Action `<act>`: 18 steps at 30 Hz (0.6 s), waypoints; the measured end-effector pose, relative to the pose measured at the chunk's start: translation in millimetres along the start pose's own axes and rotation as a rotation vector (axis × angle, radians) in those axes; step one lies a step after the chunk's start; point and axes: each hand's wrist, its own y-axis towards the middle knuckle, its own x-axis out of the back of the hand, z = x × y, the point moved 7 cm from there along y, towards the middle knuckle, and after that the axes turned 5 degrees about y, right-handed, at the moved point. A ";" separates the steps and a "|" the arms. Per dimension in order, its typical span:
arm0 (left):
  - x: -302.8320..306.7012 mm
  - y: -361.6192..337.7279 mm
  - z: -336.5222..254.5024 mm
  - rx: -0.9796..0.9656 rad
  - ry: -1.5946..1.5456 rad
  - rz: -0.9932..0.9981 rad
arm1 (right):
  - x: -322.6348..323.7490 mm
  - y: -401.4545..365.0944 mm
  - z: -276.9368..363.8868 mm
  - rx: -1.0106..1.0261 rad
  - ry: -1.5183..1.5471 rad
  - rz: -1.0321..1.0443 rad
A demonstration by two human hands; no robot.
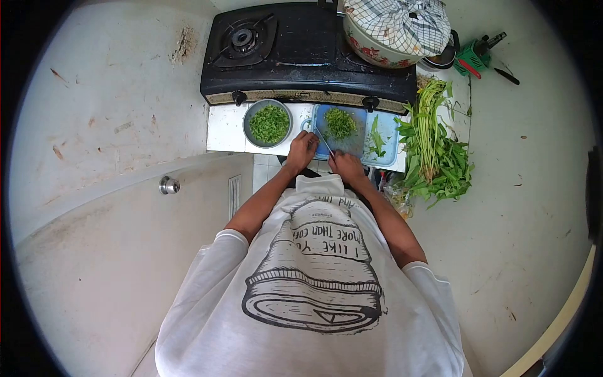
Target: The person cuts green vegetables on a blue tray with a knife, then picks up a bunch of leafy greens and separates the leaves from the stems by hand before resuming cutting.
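Note:
My right hand (345, 164) is closed around the handle of a knife (323, 139), whose thin blade slants up and left over the near edge of the blue cutting board (359, 151). Close to the blade, my left hand (304, 148) rests at the board's left edge with its fingers curled together; anything between them is too small to make out. A pile of chopped greens (340, 124) lies on the board, beyond both hands. To the left stands a grey bowl (247, 133) holding more chopped greens (269, 123). A few loose leaves (377, 138) lie to the right.
A black two-burner gas stove (304, 38) spans the counter's back. On its right sits a flowered pot (377, 53) covered with a checked cloth (402, 25). A large bunch of leafy greens (433, 135) occupies the right end, near a green basket (472, 58) and a knife (506, 76).

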 end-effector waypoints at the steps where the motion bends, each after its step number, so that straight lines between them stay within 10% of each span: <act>1: 0.5 0.0 -0.9 0.010 0.006 0.005 | -1.2 0.0 -0.3 -0.005 -0.009 0.018; 18: 0.5 0.8 0.0 0.037 0.004 0.009 | -4.4 4.0 3.2 0.004 -0.011 0.038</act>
